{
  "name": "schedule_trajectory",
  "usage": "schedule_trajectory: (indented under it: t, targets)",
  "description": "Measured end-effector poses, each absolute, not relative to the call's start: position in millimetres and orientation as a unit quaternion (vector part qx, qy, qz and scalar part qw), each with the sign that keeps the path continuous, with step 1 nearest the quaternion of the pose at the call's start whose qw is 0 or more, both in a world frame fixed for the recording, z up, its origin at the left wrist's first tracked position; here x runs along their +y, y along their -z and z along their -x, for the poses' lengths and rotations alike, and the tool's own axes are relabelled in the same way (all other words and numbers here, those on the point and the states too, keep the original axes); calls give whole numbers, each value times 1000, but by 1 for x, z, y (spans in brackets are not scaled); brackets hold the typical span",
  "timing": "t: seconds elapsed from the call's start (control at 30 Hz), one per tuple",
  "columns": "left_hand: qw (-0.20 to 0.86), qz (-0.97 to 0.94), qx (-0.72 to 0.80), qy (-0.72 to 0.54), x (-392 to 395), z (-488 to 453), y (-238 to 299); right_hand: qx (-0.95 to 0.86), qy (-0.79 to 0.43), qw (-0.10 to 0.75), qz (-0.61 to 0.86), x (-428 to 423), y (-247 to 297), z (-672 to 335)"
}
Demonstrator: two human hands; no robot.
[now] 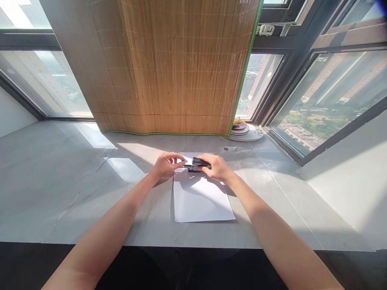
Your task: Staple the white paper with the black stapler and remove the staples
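Stapler [200, 162] first, in the head view: black, its long parts spread apart, it sits above the upper part of the white paper [202, 205], my right grip [218, 166] closed around its rear end. My left grip [165, 165] has thumb and finger drawn close together at the opposite end; whatever may be between those fingertips is too small for me to tell. I judge the tool stiff and of modest weight, its hard casing perhaps a little slick, so the rear where my right grip wraps is the sound hold, and the spread ends call for a light touch, as they could nip. The paper under both grips looks thin, limp and easily slid or creased, best taken by a side edge. Just beyond my right grip a small silvery piece [229, 148] lies on the worktop [105, 209]; farther past it stands a stack of plates [240, 132]. Ahead of both grips the bamboo blind [175, 72] hangs low, limiting reach that way. Left of my left grip the worktop stretches wide; rightward there is room before the wall [356, 173]. Toward me, its near edge runs below the paper's bottom edge, a strip of surface between.
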State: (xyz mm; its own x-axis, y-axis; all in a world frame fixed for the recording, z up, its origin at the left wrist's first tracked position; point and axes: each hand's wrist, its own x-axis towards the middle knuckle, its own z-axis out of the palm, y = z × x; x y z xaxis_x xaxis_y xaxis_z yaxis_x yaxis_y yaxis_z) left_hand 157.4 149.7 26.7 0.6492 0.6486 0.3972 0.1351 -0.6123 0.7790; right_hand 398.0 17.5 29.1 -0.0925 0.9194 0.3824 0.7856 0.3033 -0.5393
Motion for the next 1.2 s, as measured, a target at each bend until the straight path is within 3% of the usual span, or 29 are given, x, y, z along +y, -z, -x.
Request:
schedule_trajectory:
  t: [0.3,1.2]
  targets:
    - [295,-872,243,-305,149,-162,-18,-735,-97,311,595,19,-27,-401]
    - [310,-881,264,-242,160,-159,-15,-739,-133,325,575,23,-22,-403]
